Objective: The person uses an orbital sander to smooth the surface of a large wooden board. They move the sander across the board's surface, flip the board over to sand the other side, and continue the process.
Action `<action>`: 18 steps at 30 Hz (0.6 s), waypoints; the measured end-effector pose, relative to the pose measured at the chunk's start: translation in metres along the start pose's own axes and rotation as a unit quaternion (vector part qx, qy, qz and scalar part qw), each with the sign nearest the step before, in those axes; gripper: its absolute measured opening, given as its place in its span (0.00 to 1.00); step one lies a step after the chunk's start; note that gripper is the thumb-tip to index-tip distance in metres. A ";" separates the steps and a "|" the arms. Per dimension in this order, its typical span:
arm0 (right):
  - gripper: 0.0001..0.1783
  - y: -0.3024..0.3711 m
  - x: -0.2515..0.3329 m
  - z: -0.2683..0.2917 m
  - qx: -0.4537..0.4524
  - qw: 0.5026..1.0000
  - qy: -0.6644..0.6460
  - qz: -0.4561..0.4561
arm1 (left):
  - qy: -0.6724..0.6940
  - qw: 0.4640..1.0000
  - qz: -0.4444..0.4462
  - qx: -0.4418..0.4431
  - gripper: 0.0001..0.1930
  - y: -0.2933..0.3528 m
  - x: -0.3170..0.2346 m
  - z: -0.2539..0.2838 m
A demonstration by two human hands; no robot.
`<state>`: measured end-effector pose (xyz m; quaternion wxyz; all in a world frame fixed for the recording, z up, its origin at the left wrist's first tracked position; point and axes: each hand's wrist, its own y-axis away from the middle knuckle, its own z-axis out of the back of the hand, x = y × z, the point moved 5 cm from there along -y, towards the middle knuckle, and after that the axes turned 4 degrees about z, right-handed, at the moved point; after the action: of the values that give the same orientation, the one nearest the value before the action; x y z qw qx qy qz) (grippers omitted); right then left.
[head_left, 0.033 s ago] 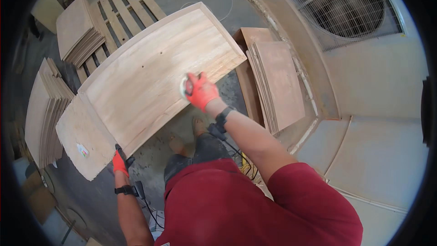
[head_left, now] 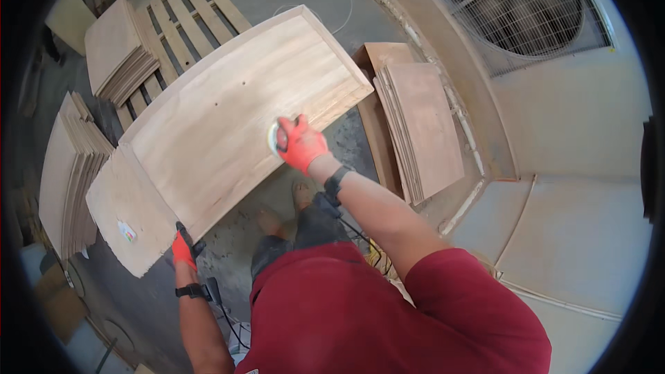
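A large pale wooden panel [head_left: 228, 118] with raised border strips lies slantwise before me. A rougher wooden board [head_left: 125, 201] with a small coloured sticker adjoins its left end. My right hand [head_left: 303, 145], in a red glove, is closed around a small round pad [head_left: 274, 138] with a whitish rim and rests it on the panel near the close edge; its exact kind is hard to make out. My left hand [head_left: 183, 248], in a red and black glove, grips the close edge where panel and board meet. Its fingers are partly hidden.
Stacks of thin wooden sheets stand at far left [head_left: 114, 45], left [head_left: 69, 173] and right [head_left: 422, 125]. A slatted pallet [head_left: 187, 21] lies beyond the panel. A large caged fan [head_left: 516, 10] is set at the upper right. Cords hang from both my wrists.
My right hand has shifted slightly left and toward me across the panel with the round pad. My left hand keeps its place on the edge.
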<state>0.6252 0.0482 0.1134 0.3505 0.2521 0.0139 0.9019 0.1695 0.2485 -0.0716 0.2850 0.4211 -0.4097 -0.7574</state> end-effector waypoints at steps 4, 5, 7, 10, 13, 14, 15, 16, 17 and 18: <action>0.31 0.000 -0.015 0.006 -0.026 0.999 0.018 -0.007 | 0.003 0.999 -0.015 -0.037 0.36 0.007 -0.001 0.002; 0.31 -0.004 -0.030 0.012 -0.035 0.999 0.017 -0.020 | 0.004 0.999 -0.015 -0.043 0.36 0.005 0.001 0.007; 0.33 -0.010 -0.063 0.030 -0.066 0.997 0.025 -0.032 | -0.011 0.999 -0.010 -0.044 0.37 0.006 0.002 0.006; 0.38 -0.021 -0.112 0.051 -0.074 0.993 0.050 -0.082 | -0.035 0.998 0.003 -0.043 0.38 0.028 -0.009 -0.004; 0.40 -0.039 -0.148 0.067 -0.083 0.988 0.050 -0.119 | -0.023 0.998 0.016 -0.061 0.38 0.035 -0.008 -0.002; 0.39 -0.045 -0.161 0.073 -0.089 0.987 0.056 -0.124 | -0.017 0.998 0.018 -0.065 0.38 0.035 -0.007 -0.002; 0.38 -0.051 -0.173 0.080 -0.096 0.985 0.063 -0.129 | -0.011 0.997 0.020 -0.069 0.38 0.034 -0.005 -0.001; 0.38 -0.058 -0.186 0.088 -0.102 0.983 0.071 -0.133 | -0.015 0.998 0.005 -0.063 0.38 0.031 -0.004 0.001; 0.38 -0.065 -0.203 0.098 -0.109 0.978 0.067 -0.162 | -0.020 0.998 -0.010 -0.056 0.37 0.028 -0.004 0.003; 0.38 -0.076 -0.218 0.107 -0.116 0.974 0.061 -0.185 | -0.021 0.998 -0.025 -0.053 0.37 0.028 -0.003 0.006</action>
<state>0.8595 -0.0505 0.0947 0.5366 0.1474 -0.0226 0.8306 0.1684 0.2393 -0.0439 0.2794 0.3995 -0.3638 -0.7937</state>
